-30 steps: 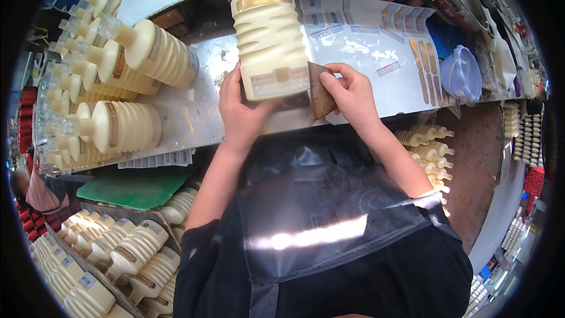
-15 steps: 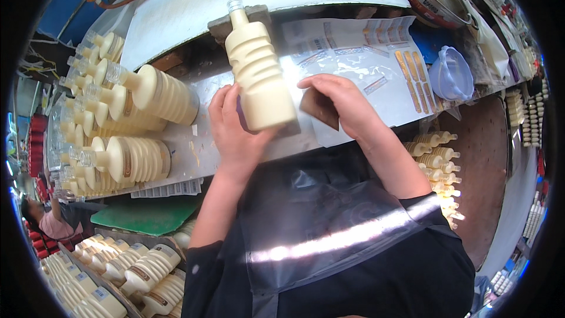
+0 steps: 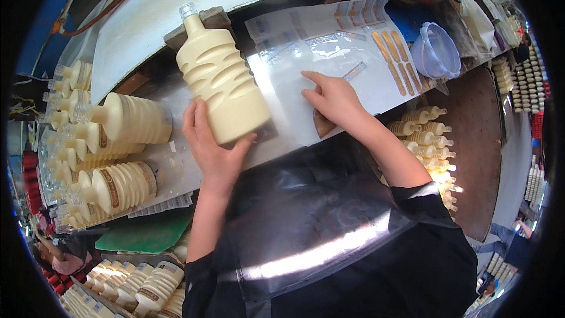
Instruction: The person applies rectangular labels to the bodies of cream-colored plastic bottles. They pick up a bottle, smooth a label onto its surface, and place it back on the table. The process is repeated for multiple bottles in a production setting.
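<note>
Fingers (image 3: 202,118) of the left hand (image 3: 214,156) hug the low end of the cream bottle (image 3: 223,79), its neck at the rough block (image 3: 214,19). Right of that block, the right hand (image 3: 338,103) has finger and thumb apart; I can't tell if it grips the flat brown piece (image 3: 321,125). Steady, soft holding seems best: the smooth, wavy sides look slippery.

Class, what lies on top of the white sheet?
Gold labels and patterned strips, one near the right hand, lie on the sheet. That hand hides part of the sheet; anything beneath it cannot be seen.
</note>
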Motion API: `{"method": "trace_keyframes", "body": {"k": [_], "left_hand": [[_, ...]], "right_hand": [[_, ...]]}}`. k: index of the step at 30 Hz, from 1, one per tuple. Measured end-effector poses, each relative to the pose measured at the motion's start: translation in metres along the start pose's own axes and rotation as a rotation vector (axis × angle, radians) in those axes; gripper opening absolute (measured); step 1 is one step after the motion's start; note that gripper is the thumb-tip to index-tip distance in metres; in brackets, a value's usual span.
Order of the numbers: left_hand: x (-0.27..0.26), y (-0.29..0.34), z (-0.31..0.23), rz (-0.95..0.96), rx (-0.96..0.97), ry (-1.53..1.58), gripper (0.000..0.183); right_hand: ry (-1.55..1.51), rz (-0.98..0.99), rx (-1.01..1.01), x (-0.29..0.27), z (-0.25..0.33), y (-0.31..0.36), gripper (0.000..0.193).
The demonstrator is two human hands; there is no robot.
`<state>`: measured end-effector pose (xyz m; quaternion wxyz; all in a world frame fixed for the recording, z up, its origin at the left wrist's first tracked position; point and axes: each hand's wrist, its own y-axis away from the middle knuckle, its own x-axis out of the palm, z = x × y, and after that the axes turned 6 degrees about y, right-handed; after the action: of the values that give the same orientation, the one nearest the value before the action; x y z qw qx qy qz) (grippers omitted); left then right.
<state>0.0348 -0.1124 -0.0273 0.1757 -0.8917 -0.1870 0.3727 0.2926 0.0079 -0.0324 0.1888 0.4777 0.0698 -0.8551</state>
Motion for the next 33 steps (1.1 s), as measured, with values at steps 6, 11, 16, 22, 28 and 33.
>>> {"method": "trace_keyframes", "body": {"k": [6, 11, 16, 22, 28, 33], "left_hand": [[0.006, 0.003, 0.002, -0.003, -0.033, 0.025, 0.108], [0.008, 0.005, 0.005, -0.017, -0.041, 0.012, 0.109], [0.01, 0.006, 0.008, -0.035, -0.008, 0.024, 0.107], [0.012, 0.006, 0.007, -0.049, -0.034, 0.04, 0.107], [0.008, 0.006, 0.013, -0.016, 0.057, 0.021, 0.105], [0.014, -0.003, 0.013, -0.121, -0.152, 0.623, 0.087]], "right_hand": [[0.244, -0.157, -0.039, 0.02, -0.016, -0.051, 0.046], [0.417, 0.005, -0.038, 0.014, -0.016, -0.047, 0.046], [0.406, 0.176, 0.042, -0.007, -0.019, 0.03, 0.046], [0.419, 0.024, -0.02, -0.018, -0.03, 0.094, 0.049], [-0.196, -0.063, 0.388, -0.015, -0.063, 0.118, 0.021], [-0.9, -0.039, 0.857, 0.012, -0.074, 0.111, 0.043]]}}
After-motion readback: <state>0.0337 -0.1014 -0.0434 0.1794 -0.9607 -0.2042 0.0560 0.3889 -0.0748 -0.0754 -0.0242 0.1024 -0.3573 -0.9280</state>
